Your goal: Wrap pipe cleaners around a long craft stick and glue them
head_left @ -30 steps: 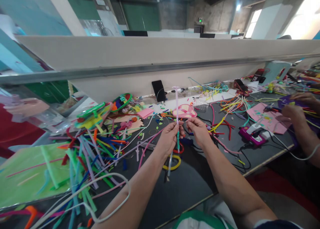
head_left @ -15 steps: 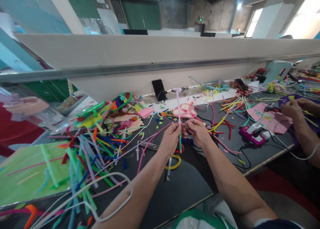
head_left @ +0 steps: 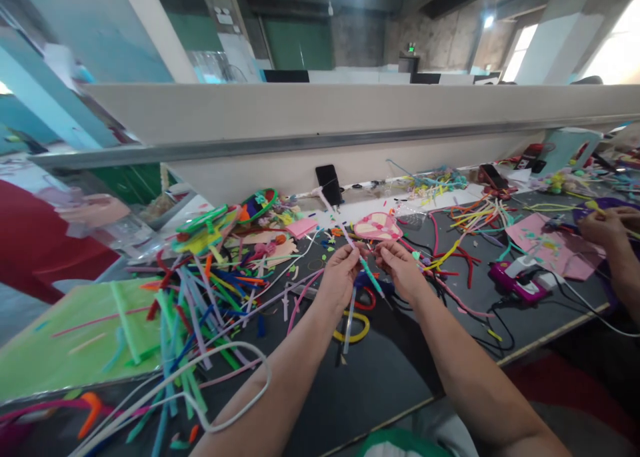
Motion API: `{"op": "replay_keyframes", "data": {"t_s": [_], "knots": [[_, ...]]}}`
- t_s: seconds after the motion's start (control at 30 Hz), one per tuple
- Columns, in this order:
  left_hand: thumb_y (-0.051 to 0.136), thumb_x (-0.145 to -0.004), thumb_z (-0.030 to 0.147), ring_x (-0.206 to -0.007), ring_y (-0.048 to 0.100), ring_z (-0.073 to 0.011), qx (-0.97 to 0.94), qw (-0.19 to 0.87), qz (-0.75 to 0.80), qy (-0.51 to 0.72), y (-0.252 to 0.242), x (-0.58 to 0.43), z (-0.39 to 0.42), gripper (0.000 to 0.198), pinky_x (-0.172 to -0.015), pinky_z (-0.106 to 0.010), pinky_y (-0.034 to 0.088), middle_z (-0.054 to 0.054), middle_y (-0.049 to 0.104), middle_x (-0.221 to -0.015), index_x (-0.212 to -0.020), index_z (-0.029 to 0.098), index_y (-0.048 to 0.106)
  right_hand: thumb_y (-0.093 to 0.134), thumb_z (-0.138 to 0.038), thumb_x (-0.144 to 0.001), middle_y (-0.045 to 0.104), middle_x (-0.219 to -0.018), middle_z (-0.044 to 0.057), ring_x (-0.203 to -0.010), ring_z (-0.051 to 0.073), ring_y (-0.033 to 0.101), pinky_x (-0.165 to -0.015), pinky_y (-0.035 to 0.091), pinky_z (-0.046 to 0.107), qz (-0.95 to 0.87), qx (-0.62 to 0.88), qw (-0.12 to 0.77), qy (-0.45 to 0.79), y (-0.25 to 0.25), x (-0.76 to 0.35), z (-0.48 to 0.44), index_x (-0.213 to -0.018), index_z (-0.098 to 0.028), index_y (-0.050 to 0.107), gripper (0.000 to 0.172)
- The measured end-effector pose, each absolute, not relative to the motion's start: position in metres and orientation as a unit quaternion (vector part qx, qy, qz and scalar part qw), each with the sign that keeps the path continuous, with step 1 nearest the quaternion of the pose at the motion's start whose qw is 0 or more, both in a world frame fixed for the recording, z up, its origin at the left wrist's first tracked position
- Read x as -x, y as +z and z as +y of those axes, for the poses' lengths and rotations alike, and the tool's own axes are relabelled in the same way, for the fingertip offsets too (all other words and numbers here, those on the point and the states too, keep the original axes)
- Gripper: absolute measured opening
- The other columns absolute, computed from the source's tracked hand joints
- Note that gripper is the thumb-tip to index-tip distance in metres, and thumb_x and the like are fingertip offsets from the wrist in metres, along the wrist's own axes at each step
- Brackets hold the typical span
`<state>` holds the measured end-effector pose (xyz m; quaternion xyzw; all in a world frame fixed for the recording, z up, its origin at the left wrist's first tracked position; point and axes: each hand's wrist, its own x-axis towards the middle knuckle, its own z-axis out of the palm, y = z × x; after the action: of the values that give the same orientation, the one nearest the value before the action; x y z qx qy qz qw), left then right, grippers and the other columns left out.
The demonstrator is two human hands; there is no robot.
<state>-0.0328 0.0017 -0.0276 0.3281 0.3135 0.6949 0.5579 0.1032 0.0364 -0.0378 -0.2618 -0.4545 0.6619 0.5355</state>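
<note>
My left hand point(head_left: 341, 270) is closed in a pinch around a fuzzy craft stick like a wrapped pipe cleaner. Its lilac upper length point(head_left: 335, 212) leans up and to the left, and its teal lower part point(head_left: 371, 276) slants down to the right. My right hand point(head_left: 399, 260) is closed just to the right, thumb and fingertips together. Something small and reddish shows between the two hands, too small to name. Beneath them on the table lie a yellow loop-shaped handle point(head_left: 369, 328), a red loop point(head_left: 371, 299) and a pale translucent stick point(head_left: 349, 320).
Pipe cleaners point(head_left: 193, 310) of many colours heap at the left beside a green plastic-wrapped sheet point(head_left: 30, 350). A phone point(head_left: 328, 182) leans against the partition point(head_left: 280, 167). A magenta power strip point(head_left: 525, 287) with cables sits at the right, near another person's hand point(head_left: 600, 227).
The stick has tilted from nearly upright to leaning left, its lower end swinging right. Both hands stay close together. The whole view has shifted slightly.
</note>
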Motion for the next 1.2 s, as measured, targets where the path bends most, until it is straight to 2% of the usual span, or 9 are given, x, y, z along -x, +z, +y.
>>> {"op": "replay_keyframes", "data": {"t_s": [0.17, 0.3, 0.37, 0.47, 0.6, 0.67, 0.83, 1.2], "knots": [[0.074, -0.067, 0.021, -0.059, 0.058, -0.0091, -0.32, 0.561, 0.327, 0.69, -0.022, 0.033, 0.0, 0.02, -0.059, -0.021, 0.046, -0.001, 0.066, -0.071, -0.084, 0.013, 0.068, 0.069, -0.042, -0.074, 0.065, -0.078, 0.0, -0.07, 0.013, 0.058, -0.066, 0.048, 0.026, -0.513, 0.245, 0.473, 0.673, -0.041, -0.094, 0.027, -0.088, -0.019, 0.064, 0.027], [0.072, -0.069, 0.025, -0.048, 0.052, -0.0085, -0.352, 0.583, 0.323, 0.657, -0.015, 0.025, -0.009, 0.024, -0.049, -0.023, 0.043, 0.0, 0.062, -0.067, -0.089, 0.013, 0.067, 0.069, -0.04, -0.074, 0.061, -0.061, -0.001, -0.055, 0.011, 0.054, -0.051, 0.044, 0.022, -0.52, 0.249, 0.474, 0.666, -0.041, -0.093, 0.026, -0.079, -0.017, 0.063, 0.025], [0.07, -0.07, 0.021, -0.054, 0.055, -0.0102, -0.367, 0.594, 0.301, 0.649, -0.014, 0.026, -0.01, 0.029, -0.054, -0.026, 0.047, -0.002, 0.064, -0.075, -0.097, 0.015, 0.066, 0.069, -0.039, -0.074, 0.059, -0.056, -0.002, -0.048, 0.009, 0.05, -0.044, 0.039, 0.02, -0.508, 0.252, 0.495, 0.659, -0.039, -0.095, 0.027, -0.076, -0.016, 0.063, 0.023], [0.066, -0.067, 0.009, -0.074, 0.061, -0.0125, -0.365, 0.594, 0.262, 0.668, -0.015, 0.035, -0.006, 0.04, -0.068, -0.026, 0.049, -0.004, 0.066, -0.09, -0.106, 0.016, 0.065, 0.07, -0.038, -0.073, 0.058, -0.055, -0.003, -0.045, 0.008, 0.047, -0.041, 0.036, 0.02, -0.482, 0.255, 0.52, 0.658, -0.035, -0.099, 0.027, -0.079, -0.017, 0.063, 0.023], [0.057, -0.064, 0.004, -0.084, 0.061, -0.0132, -0.331, 0.611, 0.239, 0.678, -0.019, 0.047, 0.002, 0.044, -0.076, -0.024, 0.047, -0.006, 0.067, -0.089, -0.106, 0.014, 0.066, 0.071, -0.037, -0.072, 0.059, -0.054, -0.002, -0.044, 0.008, 0.048, -0.042, 0.039, 0.02, -0.462, 0.246, 0.518, 0.676, -0.03, -0.1, 0.024, -0.077, -0.017, 0.062, 0.023], [0.055, -0.064, 0.006, -0.084, 0.061, -0.015, -0.32, 0.63, 0.227, 0.67, -0.018, 0.048, 0.001, 0.042, -0.075, -0.026, 0.048, -0.007, 0.067, -0.09, -0.104, 0.013, 0.066, 0.071, -0.036, -0.073, 0.061, -0.055, -0.002, -0.042, 0.008, 0.05, -0.043, 0.04, 0.02, -0.465, 0.233, 0.497, 0.695, -0.03, -0.099, 0.021, -0.076, -0.017, 0.061, 0.022], [0.058, -0.071, 0.019, -0.077, 0.063, -0.0179, -0.332, 0.671, 0.233, 0.62, -0.017, 0.046, -0.005, 0.037, -0.059, -0.025, 0.049, -0.01, 0.067, -0.093, -0.107, 0.013, 0.065, 0.068, -0.035, -0.076, 0.064, -0.058, 0.0, -0.041, 0.009, 0.054, -0.042, 0.043, 0.019, -0.486, 0.211, 0.444, 0.722, -0.033, -0.095, 0.013, -0.072, -0.016, 0.06, 0.021], [0.074, -0.069, 0.024, -0.077, 0.061, -0.0124, -0.345, 0.641, 0.257, 0.636, -0.023, 0.049, -0.003, 0.033, -0.065, -0.02, 0.05, -0.005, 0.063, -0.087, -0.099, 0.015, 0.067, 0.067, -0.033, -0.078, 0.065, -0.058, 0.001, -0.042, 0.008, 0.054, -0.045, 0.043, 0.019, -0.495, 0.181, 0.375, 0.762, -0.034, -0.091, 0.003, -0.07, -0.016, 0.059, 0.02]]}}
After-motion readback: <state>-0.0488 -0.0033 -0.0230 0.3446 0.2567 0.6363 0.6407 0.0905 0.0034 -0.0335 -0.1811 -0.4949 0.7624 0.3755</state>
